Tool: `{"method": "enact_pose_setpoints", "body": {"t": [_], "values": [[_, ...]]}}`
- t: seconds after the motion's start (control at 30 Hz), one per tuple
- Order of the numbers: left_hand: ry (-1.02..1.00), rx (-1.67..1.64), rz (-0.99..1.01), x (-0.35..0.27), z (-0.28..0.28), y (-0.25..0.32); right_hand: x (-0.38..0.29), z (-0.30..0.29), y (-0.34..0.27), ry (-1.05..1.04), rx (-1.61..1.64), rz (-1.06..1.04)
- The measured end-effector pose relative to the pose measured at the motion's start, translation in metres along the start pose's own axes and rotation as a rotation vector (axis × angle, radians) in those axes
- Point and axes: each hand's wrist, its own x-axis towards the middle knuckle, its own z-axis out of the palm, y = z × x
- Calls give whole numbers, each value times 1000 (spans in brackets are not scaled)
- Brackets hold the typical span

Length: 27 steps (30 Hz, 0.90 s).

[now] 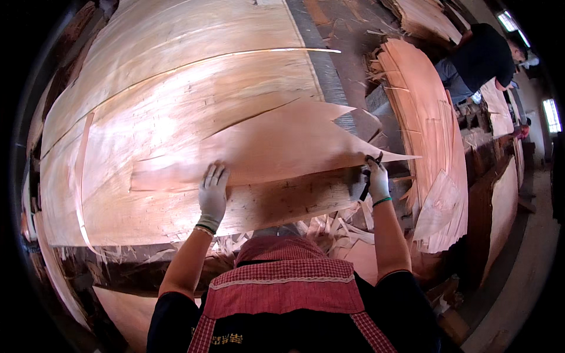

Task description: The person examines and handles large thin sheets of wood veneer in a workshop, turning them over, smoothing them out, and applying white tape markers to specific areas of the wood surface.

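A torn, pointed piece of wood veneer (282, 145) lies over a broad stack of veneer sheets (145, 106), its near edge slightly raised with shadow beneath. My left hand (214, 192), in a white glove, rests flat on the lower edge of this piece, fingers extended, thumb not clearly visible. At the piece's right end, my gloved right hand (378, 178) is closed around a dark hand tool (365, 189), perhaps a knife; its exact kind is unclear. These right fingers are also beside the veneer's long tip, and whether they pinch it is hidden.
A narrow pile of reddish veneer offcuts (423, 132) stands to the right. Loose veneer scraps (348, 225) litter the space before my apron (282, 287). A thin veneer strip (84, 176) lies across the stack's left side. Another person (479, 61) bends over work at upper right.
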Motion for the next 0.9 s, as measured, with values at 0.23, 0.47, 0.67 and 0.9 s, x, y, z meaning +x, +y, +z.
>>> {"method": "enact_pose_setpoints", "body": {"t": [0.23,0.47,0.67,0.9], "values": [[-12,-27,21,-5,21,5,4,-6,1,38,31,59],[-212,44,61,15,-12,16,30,-53,31,133,-126,-203],[-162,-161,98,116,-25,122,37,-142,37,-127,-507,-58],[134,-90,72,245,122,224,-2,-18,-49,-278,-1205,-448]]}}
